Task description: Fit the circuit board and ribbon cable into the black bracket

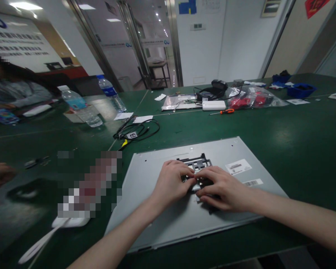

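Observation:
A large flat silver-grey metal panel point(162, 228), like the back of a display, lies on the green table. Near its middle sits a black frame-like bracket point(203, 158) with cut-outs, partly covered by my fingers. My left hand point(173, 181) reaches over the bracket with thumb and fingers pinched together. Against it, my right hand point(226, 188) bends its fingers over the bracket's lower right side, their tips meeting those of the left. A small pale piece shows between the fingertips, too hidden to name. White labels point(238, 167) are stuck on the panel to the right.
On the left are a phone-like pixelated item, a black coiled cable point(137, 130), water bottles point(110, 93) and another person's hand point(0, 173). Farther back lie an orange-handled screwdriver point(225, 111), a white box point(213, 105), a plastic bag with red items point(252, 99) and blue trays point(301, 89).

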Motion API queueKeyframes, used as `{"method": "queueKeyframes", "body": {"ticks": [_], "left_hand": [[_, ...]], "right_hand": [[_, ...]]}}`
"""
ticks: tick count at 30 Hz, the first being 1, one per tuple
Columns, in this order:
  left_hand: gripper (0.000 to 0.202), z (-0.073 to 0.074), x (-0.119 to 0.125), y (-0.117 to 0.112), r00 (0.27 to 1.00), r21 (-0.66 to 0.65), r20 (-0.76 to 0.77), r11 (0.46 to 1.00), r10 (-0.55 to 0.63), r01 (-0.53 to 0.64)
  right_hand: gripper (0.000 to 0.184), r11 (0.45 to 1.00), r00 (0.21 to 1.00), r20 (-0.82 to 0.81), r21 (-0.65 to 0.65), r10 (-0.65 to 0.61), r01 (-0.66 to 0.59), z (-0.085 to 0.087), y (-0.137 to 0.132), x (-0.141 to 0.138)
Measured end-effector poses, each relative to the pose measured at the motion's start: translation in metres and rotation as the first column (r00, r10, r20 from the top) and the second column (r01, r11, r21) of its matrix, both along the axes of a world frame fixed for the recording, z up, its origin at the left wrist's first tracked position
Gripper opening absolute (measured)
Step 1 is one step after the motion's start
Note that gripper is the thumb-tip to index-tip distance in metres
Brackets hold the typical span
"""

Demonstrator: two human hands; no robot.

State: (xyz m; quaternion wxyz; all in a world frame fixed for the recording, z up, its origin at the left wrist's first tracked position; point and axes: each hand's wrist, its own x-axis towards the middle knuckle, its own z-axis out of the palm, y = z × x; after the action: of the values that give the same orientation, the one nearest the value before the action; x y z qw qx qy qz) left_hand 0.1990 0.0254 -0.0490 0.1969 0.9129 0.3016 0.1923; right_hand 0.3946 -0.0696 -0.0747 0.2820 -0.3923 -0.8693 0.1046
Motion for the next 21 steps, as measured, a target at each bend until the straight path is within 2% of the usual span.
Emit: {"method": "queueKeyframes", "body": {"ticks": [10, 21], "left_hand": [[0.011, -0.0068, -0.0003, 0.0014, 1.0, -0.019, 0.011, 1.0, 0.025, -0.024], [0.011, -0.0023, -0.0009, 0.0022, 0.999, 0.008, 0.011, 0.999, -0.034, 0.033]], "right_hand": [[0.017, 0.999, 1.0, 0.003, 0.032, 0.019, -0.019, -0.0028, 0.0013, -0.0006], [0.017, 0.999, 1.0, -0.008, 0.041, 0.012, -0.012, -0.002, 0.0007, 0.0005]]}}
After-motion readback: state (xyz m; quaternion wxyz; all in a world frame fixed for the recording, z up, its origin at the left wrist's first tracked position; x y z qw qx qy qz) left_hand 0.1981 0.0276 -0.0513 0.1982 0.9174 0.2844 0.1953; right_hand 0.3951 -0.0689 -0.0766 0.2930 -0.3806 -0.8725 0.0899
